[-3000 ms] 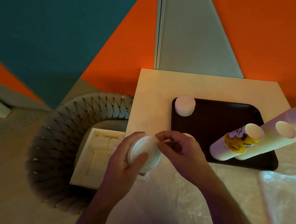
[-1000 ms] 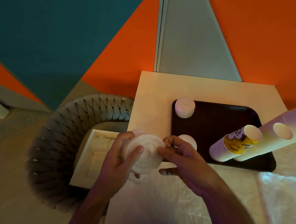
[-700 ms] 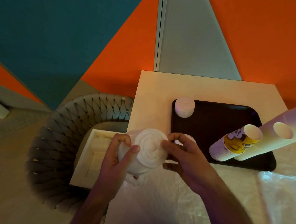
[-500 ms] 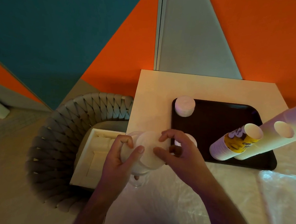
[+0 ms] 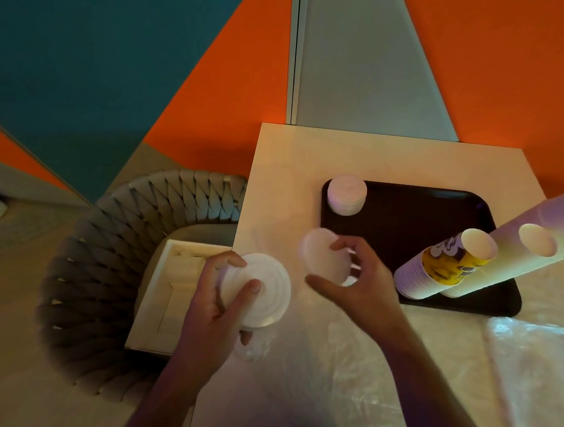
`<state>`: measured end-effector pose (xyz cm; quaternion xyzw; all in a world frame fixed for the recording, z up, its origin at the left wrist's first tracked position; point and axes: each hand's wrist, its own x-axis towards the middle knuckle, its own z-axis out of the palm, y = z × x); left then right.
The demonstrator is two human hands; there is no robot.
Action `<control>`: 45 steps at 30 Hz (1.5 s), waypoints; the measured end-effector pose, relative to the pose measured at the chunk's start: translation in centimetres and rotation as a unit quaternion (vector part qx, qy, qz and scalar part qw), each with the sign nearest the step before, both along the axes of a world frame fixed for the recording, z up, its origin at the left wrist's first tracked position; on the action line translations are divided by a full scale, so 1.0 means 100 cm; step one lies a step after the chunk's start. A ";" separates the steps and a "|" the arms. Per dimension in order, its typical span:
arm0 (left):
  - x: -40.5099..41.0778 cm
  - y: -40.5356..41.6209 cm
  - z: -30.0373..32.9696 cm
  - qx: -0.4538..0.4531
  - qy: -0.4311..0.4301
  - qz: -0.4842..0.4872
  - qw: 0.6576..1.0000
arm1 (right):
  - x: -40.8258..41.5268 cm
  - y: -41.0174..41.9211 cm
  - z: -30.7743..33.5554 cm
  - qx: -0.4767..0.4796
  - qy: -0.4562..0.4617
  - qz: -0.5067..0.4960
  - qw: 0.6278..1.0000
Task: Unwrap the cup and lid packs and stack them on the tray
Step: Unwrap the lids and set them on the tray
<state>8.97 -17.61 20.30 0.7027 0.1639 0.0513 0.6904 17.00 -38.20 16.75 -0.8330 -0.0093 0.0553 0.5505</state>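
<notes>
The left hand grasps a short stack of white ribbed plastic lids, its thumb and fingers curled round the stack's side, holding it above the near-left edge of the pale square worktop. A scrap of clear plastic wrap hangs under that stack. The right hand pinches a smaller batch of white round lids at its rim and carries it just over the near-left corner of the dark rectangular tray, where part of another white stack shows behind the fingers. A finished stack of white lids stands upright in the tray's far-left corner. A sleeve of purple-and-yellow paper cups and a long pale sleeve of cups lean tilted over the tray's right side.

The likeliest slip, as I judge it, is the right hand's batch: held only by the rim, thin lids can fan apart and spill across the tray if tilted on the way down. Setting it off-centre could topple the stack beneath. The left hand's stack sits beyond the worktop edge, over a grey woven basket with a white cardboard box in it, so loosened fingers would drop lids there. The trailing wrap could snag on the crinkled clear plastic sheet on the worktop. The leaning cup sleeves may roll if the tray is nudged.
</notes>
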 end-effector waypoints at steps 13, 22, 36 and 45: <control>-0.002 0.006 -0.006 0.044 0.033 -0.016 0.998 | 0.041 -0.044 -0.107 -0.230 0.023 -0.023 0.973; -0.002 0.003 -0.008 0.048 0.017 -0.022 0.998 | 0.045 -0.047 -0.115 -0.262 0.033 0.002 0.964; -0.002 0.001 -0.010 0.050 0.014 -0.047 0.998 | 0.015 0.004 0.004 -0.005 0.022 0.031 0.999; -0.002 -0.004 -0.005 0.095 -0.020 -0.067 0.993 | -0.018 0.030 0.044 -0.002 0.039 0.137 0.990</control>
